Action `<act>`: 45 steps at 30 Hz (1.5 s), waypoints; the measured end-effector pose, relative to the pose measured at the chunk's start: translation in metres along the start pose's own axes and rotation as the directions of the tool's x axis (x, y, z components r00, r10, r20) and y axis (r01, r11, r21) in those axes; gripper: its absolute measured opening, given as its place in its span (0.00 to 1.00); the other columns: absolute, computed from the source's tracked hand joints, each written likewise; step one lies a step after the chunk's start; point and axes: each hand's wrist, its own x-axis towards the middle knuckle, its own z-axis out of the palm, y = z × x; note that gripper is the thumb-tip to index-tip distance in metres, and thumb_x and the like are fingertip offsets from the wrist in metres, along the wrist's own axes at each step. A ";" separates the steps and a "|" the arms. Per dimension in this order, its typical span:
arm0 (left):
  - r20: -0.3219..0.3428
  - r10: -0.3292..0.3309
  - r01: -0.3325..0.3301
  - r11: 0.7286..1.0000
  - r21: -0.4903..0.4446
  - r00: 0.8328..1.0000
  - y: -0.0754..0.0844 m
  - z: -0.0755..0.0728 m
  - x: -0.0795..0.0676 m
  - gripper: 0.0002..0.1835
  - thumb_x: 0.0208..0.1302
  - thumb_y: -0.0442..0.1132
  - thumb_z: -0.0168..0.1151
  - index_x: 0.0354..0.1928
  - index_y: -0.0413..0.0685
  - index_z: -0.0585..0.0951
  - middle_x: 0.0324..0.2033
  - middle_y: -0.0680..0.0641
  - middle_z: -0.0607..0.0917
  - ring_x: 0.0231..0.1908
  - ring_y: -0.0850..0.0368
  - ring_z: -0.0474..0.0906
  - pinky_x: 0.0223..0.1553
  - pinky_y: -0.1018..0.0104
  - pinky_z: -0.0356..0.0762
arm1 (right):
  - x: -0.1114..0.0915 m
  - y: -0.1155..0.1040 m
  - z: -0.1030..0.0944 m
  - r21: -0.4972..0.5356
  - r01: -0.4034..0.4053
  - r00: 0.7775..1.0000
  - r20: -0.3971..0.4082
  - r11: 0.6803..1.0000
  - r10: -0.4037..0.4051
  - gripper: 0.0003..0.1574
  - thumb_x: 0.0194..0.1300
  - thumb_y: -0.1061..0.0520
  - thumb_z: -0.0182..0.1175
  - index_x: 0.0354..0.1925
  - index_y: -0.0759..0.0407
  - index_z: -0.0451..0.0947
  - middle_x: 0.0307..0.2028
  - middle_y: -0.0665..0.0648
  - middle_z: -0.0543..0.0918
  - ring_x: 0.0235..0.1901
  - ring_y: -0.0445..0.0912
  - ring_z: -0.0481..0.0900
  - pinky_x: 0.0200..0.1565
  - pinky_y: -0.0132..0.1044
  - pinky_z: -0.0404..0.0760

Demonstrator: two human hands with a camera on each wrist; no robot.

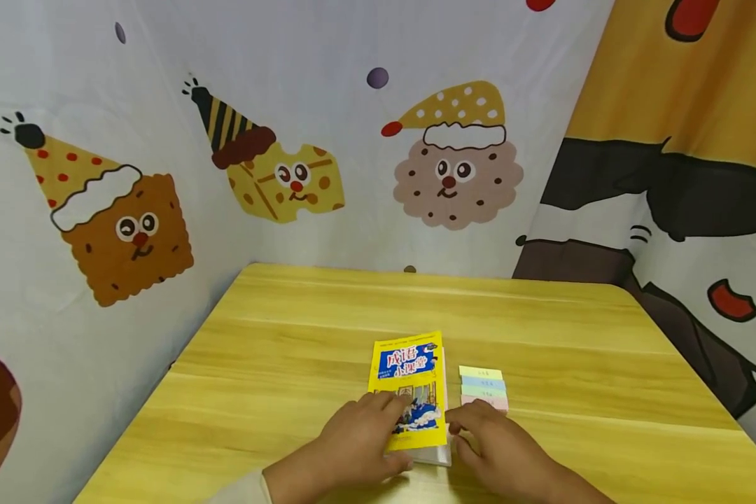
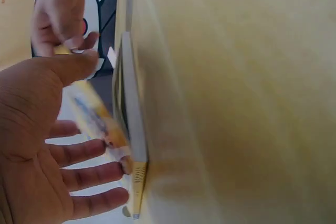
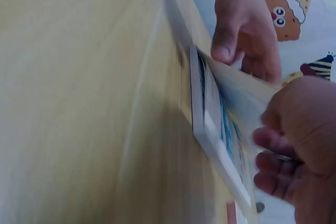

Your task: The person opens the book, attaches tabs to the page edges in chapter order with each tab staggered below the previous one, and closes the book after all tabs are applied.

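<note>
A yellow-covered book (image 1: 409,371) with a blue title panel lies on the wooden table in front of me. Its front cover (image 2: 97,111) is tilted up from the pages (image 3: 215,124) along the right side. At that raised right edge, my right hand (image 1: 504,448) pinches the cover between thumb and curled fingers. From the left, my left hand (image 1: 359,434) reaches over the lower part of the book. Its fingers (image 2: 92,177) are spread and fairly straight, resting along the cover's left side. The hand hides the book's lower left corner.
Right of the book lies a pad of sticky notes (image 1: 482,387) in yellow, blue, green and pink bands, close beyond my right hand. The wooden table (image 1: 277,336) extends around them. Behind it hangs a cloth (image 1: 327,70) printed with cartoon snacks.
</note>
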 end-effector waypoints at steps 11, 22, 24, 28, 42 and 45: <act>-0.278 -0.082 0.045 0.989 -0.137 0.957 -0.006 -0.010 0.000 0.37 0.67 0.46 0.49 0.73 0.49 0.46 0.55 0.49 0.74 0.42 0.60 0.77 0.33 0.65 0.76 | 0.017 0.000 0.014 -0.111 0.158 0.986 0.080 0.981 -0.150 0.34 0.60 0.43 0.61 0.62 0.52 0.69 0.61 0.51 0.70 0.60 0.47 0.66 0.56 0.49 0.68; -0.465 -0.007 0.230 0.875 0.425 0.885 -0.023 -0.040 -0.016 0.32 0.41 0.29 0.69 0.54 0.56 0.78 0.64 0.39 0.64 0.67 0.37 0.48 0.63 0.43 0.47 | 0.021 0.010 0.008 -0.166 0.240 0.971 0.048 0.957 -0.235 0.09 0.59 0.53 0.62 0.39 0.50 0.84 0.49 0.52 0.81 0.52 0.48 0.76 0.52 0.47 0.73; -0.310 0.040 0.093 0.912 0.400 0.950 -0.024 -0.037 -0.015 0.21 0.43 0.29 0.69 0.42 0.53 0.82 0.57 0.45 0.73 0.64 0.42 0.58 0.63 0.50 0.55 | 0.023 0.012 0.009 -0.165 0.261 0.965 0.011 0.951 -0.262 0.07 0.57 0.56 0.62 0.35 0.49 0.84 0.45 0.50 0.83 0.49 0.45 0.78 0.50 0.44 0.74; -0.127 0.066 -0.028 0.959 0.283 0.990 -0.022 -0.021 -0.009 0.13 0.54 0.51 0.66 0.36 0.52 0.81 0.37 0.54 0.79 0.45 0.52 0.72 0.50 0.56 0.68 | 0.027 0.012 0.011 -0.162 0.310 0.938 -0.110 0.937 -0.329 0.07 0.54 0.58 0.64 0.34 0.48 0.83 0.42 0.44 0.81 0.46 0.40 0.76 0.47 0.36 0.75; -0.411 -0.212 0.275 0.956 0.099 0.887 -0.023 -0.015 0.001 0.38 0.59 0.48 0.61 0.69 0.44 0.59 0.44 0.43 0.79 0.42 0.49 0.76 0.26 0.59 0.76 | 0.028 0.002 0.018 -0.146 0.174 0.954 -0.219 0.974 -0.203 0.28 0.53 0.34 0.64 0.48 0.47 0.77 0.51 0.42 0.74 0.50 0.38 0.72 0.46 0.37 0.75; -0.444 -0.189 0.311 0.924 0.222 0.876 -0.028 -0.020 -0.004 0.47 0.53 0.37 0.66 0.73 0.54 0.53 0.59 0.36 0.67 0.60 0.40 0.62 0.46 0.54 0.74 | 0.022 0.008 0.020 -0.136 0.139 0.990 -0.010 0.981 -0.142 0.28 0.51 0.31 0.63 0.44 0.44 0.80 0.52 0.42 0.74 0.53 0.40 0.71 0.53 0.45 0.71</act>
